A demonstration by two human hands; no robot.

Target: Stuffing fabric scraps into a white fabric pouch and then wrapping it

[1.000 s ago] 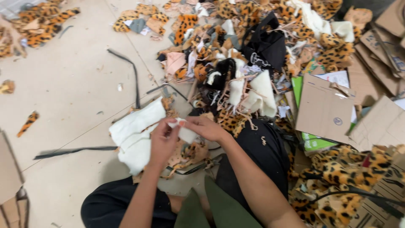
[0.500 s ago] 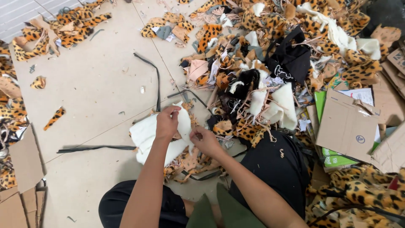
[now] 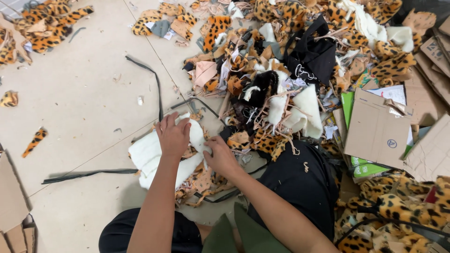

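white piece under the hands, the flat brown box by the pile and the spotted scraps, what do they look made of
White piece, pressed by the left hand and right hand: probably soft fleece or plush; matte, fuzzy, thick rounded edges.
Flat brown box: corrugated cardboard by its look; stiff, dull, creased folds.
Spotted scraps: likely faux-fur fabric, leopard-printed, with a fuzzy nap.

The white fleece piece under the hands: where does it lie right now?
In the head view, the white fleece piece lies on the floor left of centre, under the left hand, with the right hand at its right edge, beside the scrap pile.
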